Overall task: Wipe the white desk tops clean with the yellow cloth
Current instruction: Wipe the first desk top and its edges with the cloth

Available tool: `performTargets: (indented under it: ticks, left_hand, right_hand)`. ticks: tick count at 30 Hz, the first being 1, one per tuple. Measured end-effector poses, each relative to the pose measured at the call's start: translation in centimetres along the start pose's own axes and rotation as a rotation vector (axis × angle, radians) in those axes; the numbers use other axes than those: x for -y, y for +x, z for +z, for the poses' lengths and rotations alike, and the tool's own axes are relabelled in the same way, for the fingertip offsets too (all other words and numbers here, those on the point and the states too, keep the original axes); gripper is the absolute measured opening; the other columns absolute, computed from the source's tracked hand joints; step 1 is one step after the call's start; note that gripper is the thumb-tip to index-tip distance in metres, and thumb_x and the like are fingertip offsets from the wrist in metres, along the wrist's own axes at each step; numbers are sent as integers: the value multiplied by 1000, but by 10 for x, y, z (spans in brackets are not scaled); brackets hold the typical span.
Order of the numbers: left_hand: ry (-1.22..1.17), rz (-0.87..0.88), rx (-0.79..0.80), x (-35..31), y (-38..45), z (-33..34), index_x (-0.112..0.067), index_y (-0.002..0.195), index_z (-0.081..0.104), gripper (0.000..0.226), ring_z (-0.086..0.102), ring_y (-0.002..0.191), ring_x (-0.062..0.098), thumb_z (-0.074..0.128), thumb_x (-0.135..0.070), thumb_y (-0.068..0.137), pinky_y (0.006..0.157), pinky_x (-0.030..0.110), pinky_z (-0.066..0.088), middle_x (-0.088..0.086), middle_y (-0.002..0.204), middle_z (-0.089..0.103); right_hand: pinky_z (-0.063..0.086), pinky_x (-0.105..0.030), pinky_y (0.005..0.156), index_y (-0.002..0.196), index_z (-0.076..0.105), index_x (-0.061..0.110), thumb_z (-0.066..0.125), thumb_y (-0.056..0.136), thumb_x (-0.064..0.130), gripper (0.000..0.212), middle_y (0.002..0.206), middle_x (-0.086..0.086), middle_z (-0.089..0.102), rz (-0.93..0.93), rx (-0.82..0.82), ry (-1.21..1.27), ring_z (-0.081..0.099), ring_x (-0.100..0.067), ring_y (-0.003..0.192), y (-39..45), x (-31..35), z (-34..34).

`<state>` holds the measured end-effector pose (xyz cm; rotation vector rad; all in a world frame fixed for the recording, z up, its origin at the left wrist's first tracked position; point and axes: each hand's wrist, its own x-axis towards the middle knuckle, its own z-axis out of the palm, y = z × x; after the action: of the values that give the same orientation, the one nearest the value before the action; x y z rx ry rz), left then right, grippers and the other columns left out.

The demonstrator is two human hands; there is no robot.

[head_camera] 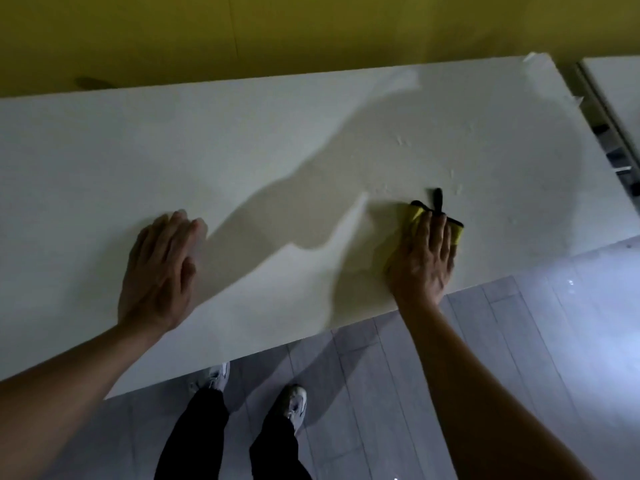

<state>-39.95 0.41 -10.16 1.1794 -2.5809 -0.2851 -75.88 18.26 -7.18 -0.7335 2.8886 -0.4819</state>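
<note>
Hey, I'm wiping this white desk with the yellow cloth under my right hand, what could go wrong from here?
The right hand presses the yellow cloth close to the near edge of the white desk, so a stroke towards you may slip off the edge. Small droplets lie beyond the cloth and could be missed in this dim light. The left hand rests flat on the top and may leave marks on it.

Yellow black-edged cloth (pixel 420 216), white desk top (pixel 242 150), yellow wall (pixel 311 29).
</note>
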Motion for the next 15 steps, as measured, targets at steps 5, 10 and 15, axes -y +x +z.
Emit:
performTargets:
  ticks: [5,10,15]
  left_hand:
    - [-34,-113,-19,-5,-2,-2,-9,160,32,61,27,155,36,30,-28,102,125,54,23,16,167,29]
    - [-13,-174,-19,-6,-5,-7,3,157,34,66,31,152,41,42,-23,96,124,56,27,23,163,34]
    - [-2,-181,-33,-8,-5,-6,2,156,36,61,31,152,39,31,-25,101,124,55,26,22,164,34]
  right_hand:
    - [23,-49,123,153,41,19,45,98,17,55,164,-7,29,-381,-35,176,21,-25,153,-81,97,44]
    - [15,-48,124,151,42,25,50,97,24,54,164,1,26,-982,215,124,12,-20,155,-156,168,75]
    - [31,-40,116,146,49,31,45,103,21,44,163,8,30,-710,24,139,28,-16,150,-60,127,53]
